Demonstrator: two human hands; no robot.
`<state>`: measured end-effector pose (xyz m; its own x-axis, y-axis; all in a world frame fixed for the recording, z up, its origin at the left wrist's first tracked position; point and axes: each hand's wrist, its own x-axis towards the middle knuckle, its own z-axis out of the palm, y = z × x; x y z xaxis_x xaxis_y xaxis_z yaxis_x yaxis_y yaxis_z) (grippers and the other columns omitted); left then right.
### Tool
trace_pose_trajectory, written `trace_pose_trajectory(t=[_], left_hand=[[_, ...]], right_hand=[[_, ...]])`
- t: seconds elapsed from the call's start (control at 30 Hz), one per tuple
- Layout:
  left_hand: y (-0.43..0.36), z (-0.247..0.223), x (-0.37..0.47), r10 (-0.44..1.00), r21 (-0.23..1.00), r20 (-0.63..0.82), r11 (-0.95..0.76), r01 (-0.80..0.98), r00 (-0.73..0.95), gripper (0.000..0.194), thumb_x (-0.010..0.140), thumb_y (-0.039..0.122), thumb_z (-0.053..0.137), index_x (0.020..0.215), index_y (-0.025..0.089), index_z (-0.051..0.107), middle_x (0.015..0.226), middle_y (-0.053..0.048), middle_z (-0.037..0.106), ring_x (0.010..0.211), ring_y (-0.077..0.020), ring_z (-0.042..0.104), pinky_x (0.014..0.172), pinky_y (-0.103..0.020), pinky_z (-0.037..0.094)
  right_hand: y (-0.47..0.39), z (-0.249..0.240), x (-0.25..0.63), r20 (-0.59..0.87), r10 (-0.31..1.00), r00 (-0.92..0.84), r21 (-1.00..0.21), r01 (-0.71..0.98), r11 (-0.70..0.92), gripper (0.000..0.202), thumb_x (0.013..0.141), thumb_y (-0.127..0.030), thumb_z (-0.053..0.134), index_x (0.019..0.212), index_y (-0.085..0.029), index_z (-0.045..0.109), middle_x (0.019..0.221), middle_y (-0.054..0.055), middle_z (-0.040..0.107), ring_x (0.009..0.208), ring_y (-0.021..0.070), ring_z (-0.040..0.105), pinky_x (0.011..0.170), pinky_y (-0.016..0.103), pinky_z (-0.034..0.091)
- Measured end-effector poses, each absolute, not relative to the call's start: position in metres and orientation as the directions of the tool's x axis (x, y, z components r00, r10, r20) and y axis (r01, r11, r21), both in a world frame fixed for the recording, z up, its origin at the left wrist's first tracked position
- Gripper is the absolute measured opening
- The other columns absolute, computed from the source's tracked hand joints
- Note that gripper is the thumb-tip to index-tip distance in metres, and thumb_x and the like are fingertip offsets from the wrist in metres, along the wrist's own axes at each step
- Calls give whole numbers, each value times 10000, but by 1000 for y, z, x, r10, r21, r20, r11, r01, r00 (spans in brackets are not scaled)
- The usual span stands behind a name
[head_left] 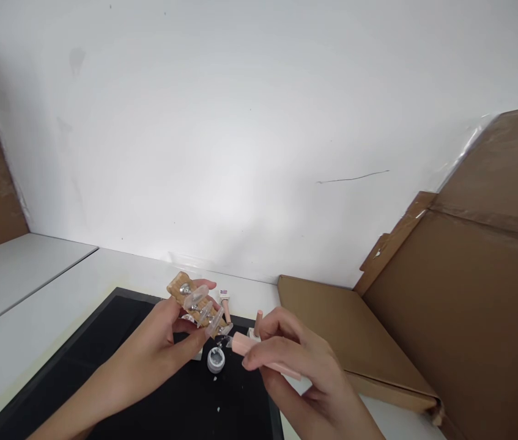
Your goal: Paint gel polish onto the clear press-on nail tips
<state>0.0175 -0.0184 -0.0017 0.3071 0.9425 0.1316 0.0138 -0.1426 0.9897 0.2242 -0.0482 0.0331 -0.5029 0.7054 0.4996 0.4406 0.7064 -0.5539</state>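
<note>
- Left hand curled in a grip, lower centre-left, forearm slanting from the bottom left!
- Right hand, lower centre-right, thumb pinching against fingers!

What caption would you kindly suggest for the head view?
Left hand holds a tan block with clear tips; right hand holds a pink tool.

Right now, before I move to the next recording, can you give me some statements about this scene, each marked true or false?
1. The left hand holds a tan block bearing clear nail-shaped tips. True.
2. The right hand is empty. False: it holds a pink handle.
3. A small round jar is on the black mat. True.
4. A flat cardboard box lies to the left of the mat. False: it lies to the right.
5. A thin dark line marks the white wall. True.
</note>
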Motion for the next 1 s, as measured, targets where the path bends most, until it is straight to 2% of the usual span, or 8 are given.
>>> trace_pose_trajectory(t=[0.2,0.33,0.53,0.73,1.0], left_hand=[[-17,-8,17,941,984,142,-169,63,307,459,849,366,557,1286,305,429,1266,-58,515,1071,-236,559,862,-335,467],[-17,-8,16,943,987,129,-151,50,306,452,853,370,554,1281,309,423,1202,-52,541,1071,-242,557,852,-340,469],[-15,-1,15,931,983,120,-63,-172,344,471,803,294,645,1228,304,443,1060,-12,606,990,-197,590,826,-307,477],[-16,8,13,945,944,1,107,-314,326,467,762,216,690,1182,257,490,998,-19,644,906,-171,624,733,-264,503],[-17,9,13,941,920,-24,154,-361,339,483,721,213,729,1153,245,517,980,-27,661,893,-179,636,716,-260,512]], right_hand=[[-46,36,230,512,725,-461,-536,488,689,331,823,7,396,860,-267,578,774,-7,428,639,120,467,524,216,360],[-45,39,233,522,731,-441,-517,517,682,329,837,-10,392,867,-270,591,767,-3,432,641,128,470,522,221,363],[-44,39,240,590,705,-393,-493,516,700,332,845,-24,422,950,-299,573,764,1,479,685,155,514,581,257,414],[-47,42,242,655,653,-381,-524,394,755,224,868,-103,499,958,-284,595,710,-7,522,652,143,503,549,236,406],[-49,40,234,684,655,-321,-604,254,756,228,886,-112,498,938,-293,626,685,-17,540,646,137,482,549,241,375]])
